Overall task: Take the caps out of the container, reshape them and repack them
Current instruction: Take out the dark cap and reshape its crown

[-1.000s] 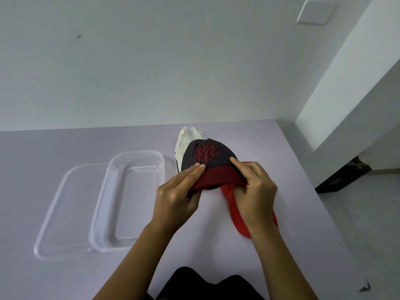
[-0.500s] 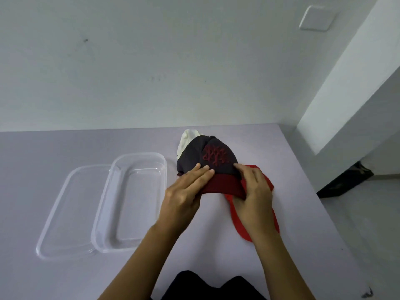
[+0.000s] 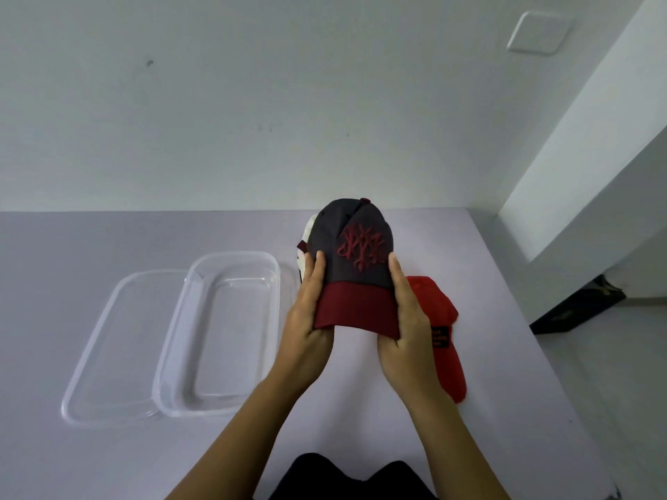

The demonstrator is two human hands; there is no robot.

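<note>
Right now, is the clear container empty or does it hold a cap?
Empty. Nothing lies in the container; the left hand and right hand hold the dark cap outside it.

view: head, wide-angle, worn on the person's head | faces: forward and down across the table [image 3: 108,247] to the wall [image 3: 252,102] | range: close, forearms enter from the bottom edge; left hand [image 3: 306,319] and right hand [image 3: 411,319] hold the dark cap [image 3: 357,261] at frame centre | right margin: floor [image 3: 595,355] past the table edge
</note>
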